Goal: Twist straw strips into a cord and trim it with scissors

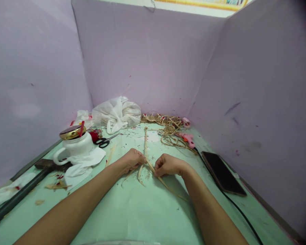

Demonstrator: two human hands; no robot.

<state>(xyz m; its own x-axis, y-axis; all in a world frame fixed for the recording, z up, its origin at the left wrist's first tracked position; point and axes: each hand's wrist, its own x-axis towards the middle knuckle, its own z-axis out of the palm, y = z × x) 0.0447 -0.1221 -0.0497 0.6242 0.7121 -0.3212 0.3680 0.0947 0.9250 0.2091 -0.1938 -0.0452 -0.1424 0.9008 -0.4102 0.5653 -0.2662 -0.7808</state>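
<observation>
– where's the thin, straw-coloured braid (146, 143)?
– along the pale green table (112, 217); the left hand (134, 161) pinches its near end, the right hand (169, 165), wrist bent inward, pinches a loose strand (165, 184).
– around them?
– black-handled scissors (104, 142) left, pink glue gun (189, 140) right, crumpled white plastic bag (118, 114) behind.

By the glossy mug (79, 143), matt tissue paper (84, 164) is seen crumpled; beyond it, the thin plastic bag (117, 114) is wrinkled; right of it, roughness is shown by the braided strands (146, 140), apparently straw.
</observation>
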